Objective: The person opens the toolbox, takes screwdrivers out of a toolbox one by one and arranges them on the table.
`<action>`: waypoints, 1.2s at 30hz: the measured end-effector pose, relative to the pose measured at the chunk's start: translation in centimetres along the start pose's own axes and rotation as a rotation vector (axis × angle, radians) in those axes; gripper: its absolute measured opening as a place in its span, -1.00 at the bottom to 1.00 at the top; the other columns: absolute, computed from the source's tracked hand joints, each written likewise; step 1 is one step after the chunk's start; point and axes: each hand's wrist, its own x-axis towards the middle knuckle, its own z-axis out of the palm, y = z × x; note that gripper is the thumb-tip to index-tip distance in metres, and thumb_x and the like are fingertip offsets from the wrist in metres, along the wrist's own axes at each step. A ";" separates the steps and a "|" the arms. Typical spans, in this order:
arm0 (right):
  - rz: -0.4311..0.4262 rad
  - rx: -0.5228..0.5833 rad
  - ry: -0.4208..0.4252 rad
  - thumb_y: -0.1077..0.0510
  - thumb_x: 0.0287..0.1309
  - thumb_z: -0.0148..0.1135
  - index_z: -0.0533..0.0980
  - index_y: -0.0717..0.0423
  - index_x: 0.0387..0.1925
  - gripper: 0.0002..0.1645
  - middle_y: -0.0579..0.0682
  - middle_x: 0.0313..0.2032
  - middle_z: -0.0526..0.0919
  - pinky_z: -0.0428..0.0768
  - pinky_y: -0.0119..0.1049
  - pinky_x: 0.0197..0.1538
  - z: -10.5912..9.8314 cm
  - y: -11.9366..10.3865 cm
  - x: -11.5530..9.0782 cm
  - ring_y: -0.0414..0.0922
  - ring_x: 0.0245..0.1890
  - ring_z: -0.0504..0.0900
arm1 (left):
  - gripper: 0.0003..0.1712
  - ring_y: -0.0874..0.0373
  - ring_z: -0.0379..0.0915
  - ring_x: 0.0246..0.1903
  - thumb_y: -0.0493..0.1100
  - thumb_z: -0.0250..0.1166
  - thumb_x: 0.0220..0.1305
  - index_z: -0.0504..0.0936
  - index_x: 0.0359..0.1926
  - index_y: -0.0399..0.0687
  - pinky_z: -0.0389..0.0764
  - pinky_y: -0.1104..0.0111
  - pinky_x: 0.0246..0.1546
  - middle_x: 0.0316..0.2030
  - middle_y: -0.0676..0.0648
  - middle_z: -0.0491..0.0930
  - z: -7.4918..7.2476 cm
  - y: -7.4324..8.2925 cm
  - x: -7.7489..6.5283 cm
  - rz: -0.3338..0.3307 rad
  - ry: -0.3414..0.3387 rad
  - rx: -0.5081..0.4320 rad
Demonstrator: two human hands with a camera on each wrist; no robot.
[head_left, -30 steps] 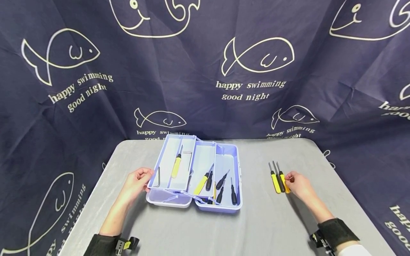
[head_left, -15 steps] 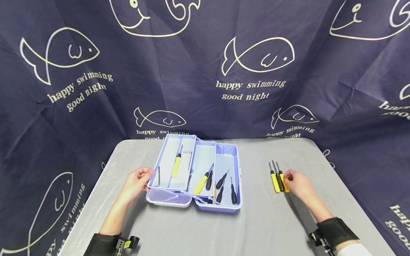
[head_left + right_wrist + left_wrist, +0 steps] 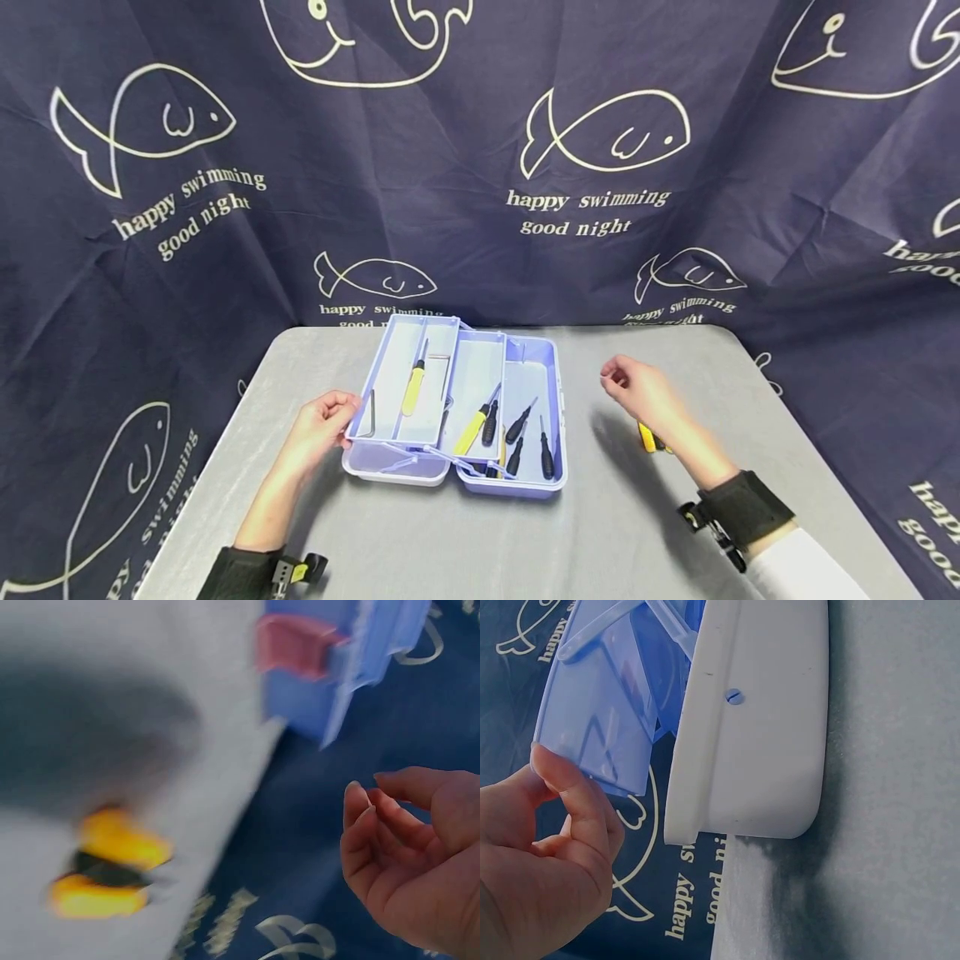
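A lavender toolbox (image 3: 450,477) stands opened out on the table, its trays spread in steps. My left hand (image 3: 324,423) pinches the near left corner of the upper tray (image 3: 592,705). To the right of the box, my right hand (image 3: 641,392) is raised above the table, fingers loosely curled and holding nothing. Beneath its forearm lie three screwdrivers with yellow and black handles (image 3: 648,437), mostly hidden in the head view and blurred in the right wrist view.
A yellow screwdriver (image 3: 413,387) and hex keys (image 3: 371,414) lie in the upper tray. Another yellow screwdriver (image 3: 471,432) sits in the middle tray, and several black screwdrivers (image 3: 547,458) lie in the box. A dark fish-print curtain (image 3: 480,167) hangs behind the grey table (image 3: 480,550).
My right hand has left the yellow-handled screwdriver at the right and moved up and left, toward the toolbox. My left hand stays on the tray corner.
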 end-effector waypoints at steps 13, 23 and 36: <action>-0.220 0.099 -0.056 0.28 0.24 0.29 0.63 0.19 -0.24 -0.93 0.05 -0.36 0.75 0.69 -0.13 -0.19 3.0 -11.0 5.6 -0.04 -0.34 0.70 | -0.79 0.30 0.43 -0.60 -0.31 0.13 0.53 0.54 -0.07 -0.48 0.54 0.49 -0.58 -0.53 0.11 0.58 -0.3 0.3 0.0 0.001 0.023 0.013; -0.269 0.099 -0.170 0.27 0.27 0.31 0.64 0.16 -0.24 -0.95 0.01 -0.40 0.73 0.58 -0.34 -0.28 6.7 -16.1 7.2 -0.14 -0.39 0.62 | -0.72 0.28 0.43 -0.60 -0.31 0.13 0.53 0.52 0.01 -0.55 0.54 0.48 -0.59 -0.52 0.08 0.56 0.0 -0.2 -0.2 -0.007 0.018 0.020; -0.356 0.063 -0.281 0.29 0.28 0.31 0.71 0.14 -0.27 -0.92 -0.06 -0.45 0.65 0.43 -0.43 -0.32 10.0 -20.7 8.0 -0.22 -0.43 0.48 | -0.73 0.30 0.42 -0.60 -0.32 0.13 0.53 0.51 0.00 -0.56 0.52 0.50 -0.59 -0.51 0.08 0.57 0.2 0.1 -0.5 -0.002 0.024 0.011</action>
